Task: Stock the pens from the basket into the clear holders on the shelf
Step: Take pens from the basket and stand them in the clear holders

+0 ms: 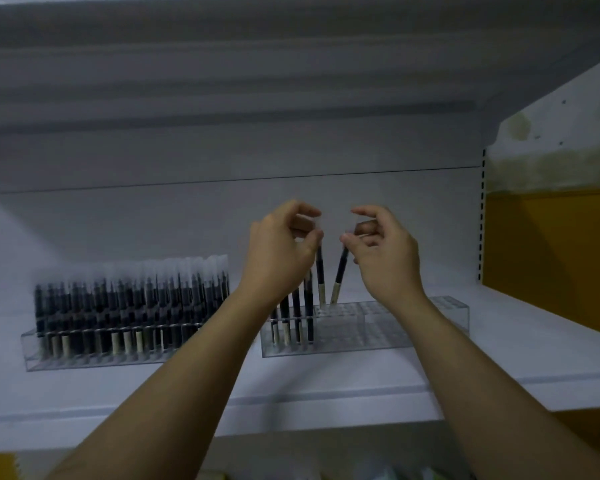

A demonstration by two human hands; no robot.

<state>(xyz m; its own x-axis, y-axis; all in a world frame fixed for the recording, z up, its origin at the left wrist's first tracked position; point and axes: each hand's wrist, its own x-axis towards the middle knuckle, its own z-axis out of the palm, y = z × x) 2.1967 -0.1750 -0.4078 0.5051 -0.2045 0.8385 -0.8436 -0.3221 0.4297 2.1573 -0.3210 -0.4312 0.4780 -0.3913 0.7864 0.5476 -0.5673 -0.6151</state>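
Your forearms (174, 393) lead up to the left hand (281, 240) and right hand (381, 247), each pinching one pen by its top. Tilted toward each other, the left pen (320, 271) and right pen (340, 275) could jam at one slot or miss. Each hangs below its grip, tips at the part-filled clear holder (378, 327) on the shelf (499, 358).

The light is dim and bluish-grey, without glare. My left hand (284, 237) and right hand (381, 244) look soft-edged, their fingertips smeared. The cap ends of the pens (132, 292) in the left holder (84, 362) dissolve into pale haze. The upper shelf (257, 81) is streaked with blur. The shelf board (499, 386) bows toward the frame's edges.
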